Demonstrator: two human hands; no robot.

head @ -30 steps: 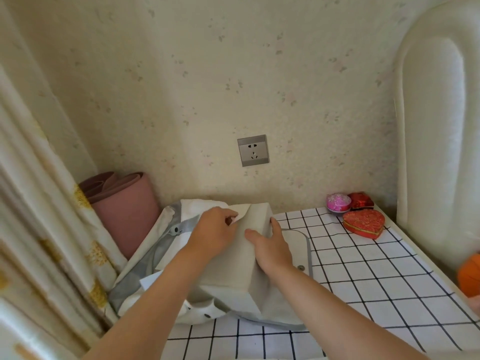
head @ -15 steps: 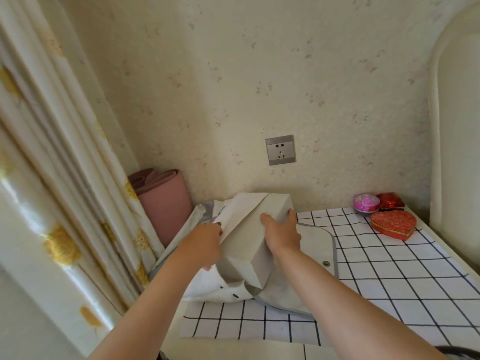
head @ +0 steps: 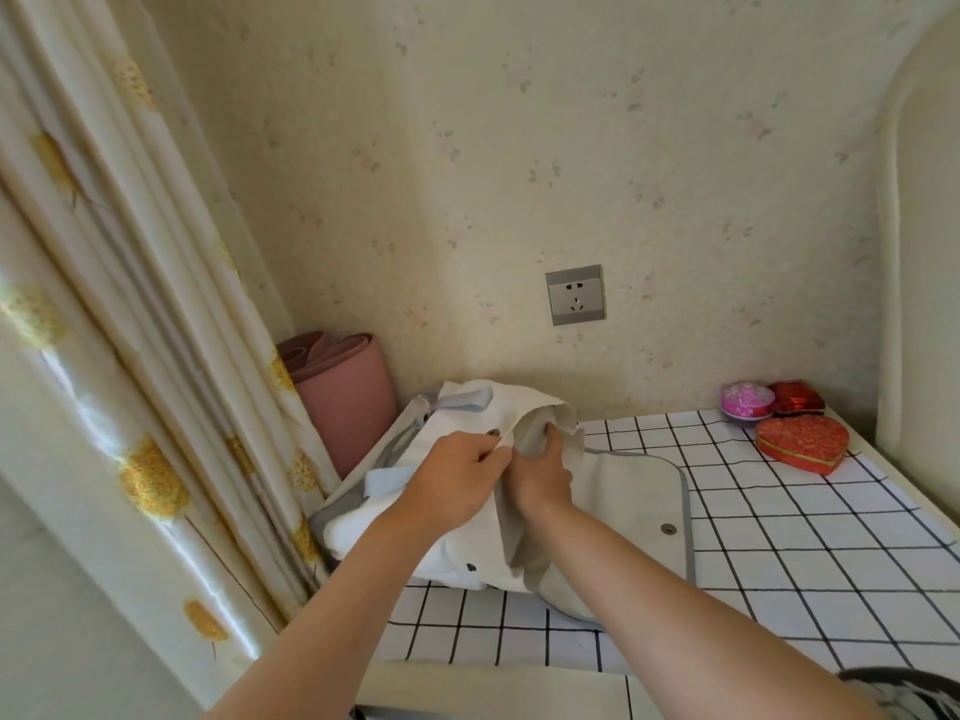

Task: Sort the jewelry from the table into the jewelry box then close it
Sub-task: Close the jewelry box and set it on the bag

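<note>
Head view: the left hand (head: 457, 478) pinches the rim of a white cloth bag (head: 478, 543), and the right hand (head: 540, 475), touching it, curls its fingers round the grey fold at the bag's mouth. The bag lies at the left of the checked counter (head: 779, 563) — well apart, in the far right corner, sit a heart-shaped red box (head: 802, 441), a pink round box (head: 747, 400) and a small red box (head: 797, 397).

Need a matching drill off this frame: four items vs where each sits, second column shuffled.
Items:
1. heart box
2. socket
3. rolled mat
4. cloth bag

Places:
A. on the wall
B. left end of the table
C. far right corner of the table
D. upright, off the table, by the curtain

Pairs: 1-C, 2-A, 3-D, 4-B
</note>
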